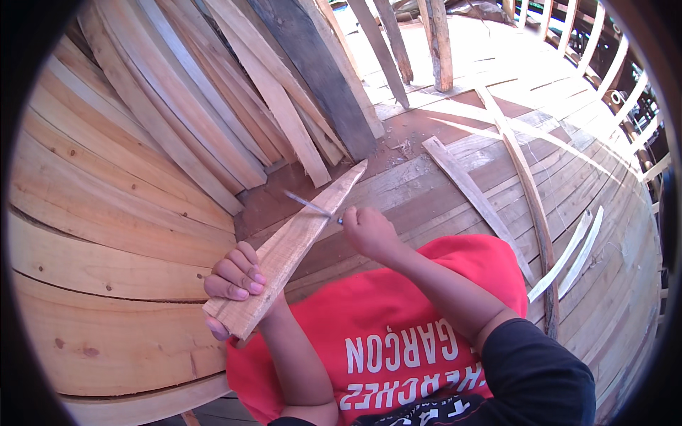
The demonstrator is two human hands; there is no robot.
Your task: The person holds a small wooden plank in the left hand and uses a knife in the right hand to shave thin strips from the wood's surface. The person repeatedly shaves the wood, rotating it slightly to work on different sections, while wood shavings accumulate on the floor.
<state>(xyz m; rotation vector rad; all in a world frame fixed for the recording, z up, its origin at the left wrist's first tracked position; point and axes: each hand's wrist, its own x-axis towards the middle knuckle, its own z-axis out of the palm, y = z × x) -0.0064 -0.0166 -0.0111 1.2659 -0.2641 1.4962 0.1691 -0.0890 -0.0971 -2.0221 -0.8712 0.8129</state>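
My left hand point(238, 273) is closed round the wide lower end of a tapered wooden board point(291, 241), its thumb underneath. The board slants up and away to the right, ending in a point. In my closed right hand point(368, 233) is a knife point(310, 204) with a narrow metal blade. That blade lies across the board's upper half, its tip past the left edge. Most of the knife's handle is hidden by my fingers. Red cloth point(419, 305) with white lettering spreads below both hands.
Long planks point(192, 92) lean at the upper left beside a plank wall point(106, 284). A dark post point(312, 64) stands past the board's point. On the slatted floor point(604, 284) lie long wooden strips point(522, 163) and two pale curved strips point(572, 255). Slatted railings point(611, 78) line the far right.
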